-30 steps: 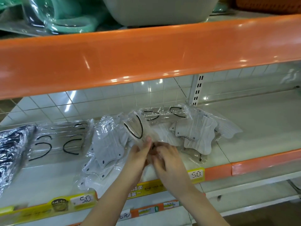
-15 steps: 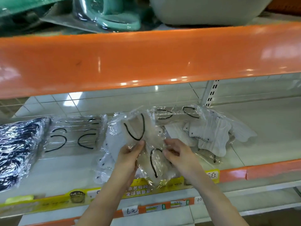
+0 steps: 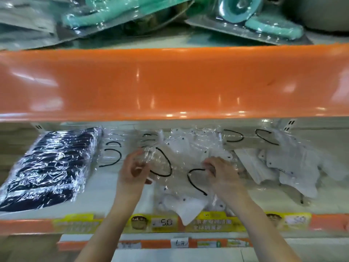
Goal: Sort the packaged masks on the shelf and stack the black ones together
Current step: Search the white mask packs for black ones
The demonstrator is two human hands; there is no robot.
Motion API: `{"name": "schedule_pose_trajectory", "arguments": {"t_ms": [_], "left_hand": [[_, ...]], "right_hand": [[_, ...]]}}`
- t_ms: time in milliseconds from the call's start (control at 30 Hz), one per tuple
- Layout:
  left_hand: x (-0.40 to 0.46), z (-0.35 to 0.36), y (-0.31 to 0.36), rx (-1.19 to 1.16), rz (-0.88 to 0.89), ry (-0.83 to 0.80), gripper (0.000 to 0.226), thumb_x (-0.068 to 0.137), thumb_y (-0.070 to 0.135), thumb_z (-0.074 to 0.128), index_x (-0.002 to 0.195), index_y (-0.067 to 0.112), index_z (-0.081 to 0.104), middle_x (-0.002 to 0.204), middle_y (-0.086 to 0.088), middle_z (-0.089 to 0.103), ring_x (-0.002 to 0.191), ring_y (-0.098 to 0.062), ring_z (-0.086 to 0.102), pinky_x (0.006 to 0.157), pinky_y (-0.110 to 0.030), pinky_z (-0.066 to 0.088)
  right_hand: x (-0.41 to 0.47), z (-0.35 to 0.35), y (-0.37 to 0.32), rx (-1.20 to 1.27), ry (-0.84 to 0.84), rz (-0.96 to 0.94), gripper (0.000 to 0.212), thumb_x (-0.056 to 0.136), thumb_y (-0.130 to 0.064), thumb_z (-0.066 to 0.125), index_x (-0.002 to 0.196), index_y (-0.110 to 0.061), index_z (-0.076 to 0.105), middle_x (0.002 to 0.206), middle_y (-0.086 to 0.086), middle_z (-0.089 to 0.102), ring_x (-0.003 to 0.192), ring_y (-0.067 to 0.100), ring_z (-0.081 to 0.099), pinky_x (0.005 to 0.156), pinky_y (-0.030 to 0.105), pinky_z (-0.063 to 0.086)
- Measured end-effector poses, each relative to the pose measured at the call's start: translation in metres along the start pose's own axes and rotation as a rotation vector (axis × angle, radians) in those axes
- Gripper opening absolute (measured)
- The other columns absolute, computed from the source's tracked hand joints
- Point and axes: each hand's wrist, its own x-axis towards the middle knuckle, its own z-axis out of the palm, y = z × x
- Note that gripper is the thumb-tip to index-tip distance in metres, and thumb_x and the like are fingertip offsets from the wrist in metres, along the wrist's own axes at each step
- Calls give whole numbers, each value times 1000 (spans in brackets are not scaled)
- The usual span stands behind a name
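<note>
A stack of black masks [image 3: 51, 167] in clear wrap lies at the left end of the shelf [image 3: 105, 201]. To its right lies a flat pack of white masks with black ear loops [image 3: 113, 150]. A loose heap of clear-wrapped white masks [image 3: 273, 163] spreads across the middle and right. My left hand [image 3: 133, 169] pinches the left edge of a clear mask packet [image 3: 166, 163], and my right hand [image 3: 221, 171] grips its right side, holding it just above the heap.
The orange lip of the upper shelf [image 3: 170, 82] hangs low over the work area. Above it sit teal items in blister packs [image 3: 264, 17]. Yellow price labels [image 3: 162, 222] run along the shelf's front edge. One white mask [image 3: 187, 207] overhangs that edge.
The view has swung left, so the black stack now shows fully. My hands have moved apart along the packet, which is now spread wider between them.
</note>
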Motion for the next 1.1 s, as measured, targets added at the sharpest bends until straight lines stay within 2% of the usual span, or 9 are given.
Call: {"name": "schedule_pose_trajectory", "arguments": {"t_ms": [133, 267, 333, 433, 533, 700, 800, 933, 1100], "left_hand": [[10, -33, -12, 22, -27, 72, 31, 93, 0, 55, 113, 23, 54, 94, -14, 60, 60, -12, 65, 50, -22, 53], [21, -58, -18, -212, -147, 166, 25, 94, -2, 51, 117, 10, 53, 90, -18, 60, 58, -12, 65, 55, -19, 53], [27, -71, -18, -322, -181, 190, 26, 93, -7, 50, 117, 4, 51, 87, -18, 59, 54, -10, 63, 55, -18, 53], [39, -91, -19, -306, -199, 175, 28, 93, -9, 48, 119, 2, 50, 93, -27, 57, 57, -17, 62, 56, -19, 54], [52, -104, -27, 13, -110, 195, 33, 90, -9, 50, 120, 6, 50, 102, -25, 60, 80, -27, 62, 66, -23, 52], [63, -121, -47, 1024, 497, 101, 46, 75, 0, 58, 119, 13, 56, 115, -14, 61, 109, -37, 54, 87, -50, 44], [63, -119, -55, 1117, 633, -71, 31, 80, 32, 51, 107, 20, 59, 103, -4, 66, 98, -29, 60, 77, -44, 50], [63, -115, -69, 1252, 562, -240, 38, 77, 45, 46, 102, 25, 67, 102, 3, 67, 98, -21, 63, 74, -38, 54], [61, -112, -80, 1216, 572, -231, 31, 81, 36, 42, 87, 26, 71, 98, 7, 69, 96, -17, 65, 80, -29, 37]], "right_hand": [[-4, 18, -37, -173, 96, -146, 28, 93, -32, 55, 121, -26, 55, 120, -8, 47, 115, 16, 38, 87, 29, 26], [-10, 50, -67, -158, -227, -304, 58, 86, -49, 61, 137, -31, 38, 131, -13, 32, 122, 9, 25, 99, 26, 29], [-8, 66, -71, -208, -224, -314, 58, 89, -41, 59, 140, -34, 33, 134, -14, 30, 126, 8, 22, 98, 24, 30], [-2, 85, -75, -106, -78, -361, 55, 86, -4, 55, 131, -34, 53, 118, -5, 48, 112, 15, 44, 92, 34, 44], [12, 94, -81, -105, -7, -341, 64, 77, 10, 56, 123, -34, 62, 107, -2, 55, 102, 19, 51, 86, 31, 44], [31, 108, -95, -259, 74, -356, 61, 63, 8, 68, 115, -24, 66, 110, -3, 62, 103, 23, 58, 88, 32, 42], [30, 121, -100, -287, 56, -356, 61, 64, 9, 66, 117, -21, 65, 115, -2, 60, 112, 24, 54, 94, 33, 41], [32, 135, -104, -269, 33, -314, 57, 72, 8, 62, 120, -23, 62, 118, -4, 58, 113, 24, 51, 99, 35, 39], [36, 133, -106, -379, -86, -212, 50, 96, -9, 42, 143, -24, 37, 154, -1, 25, 144, 16, 16, 117, 30, 0]]}}
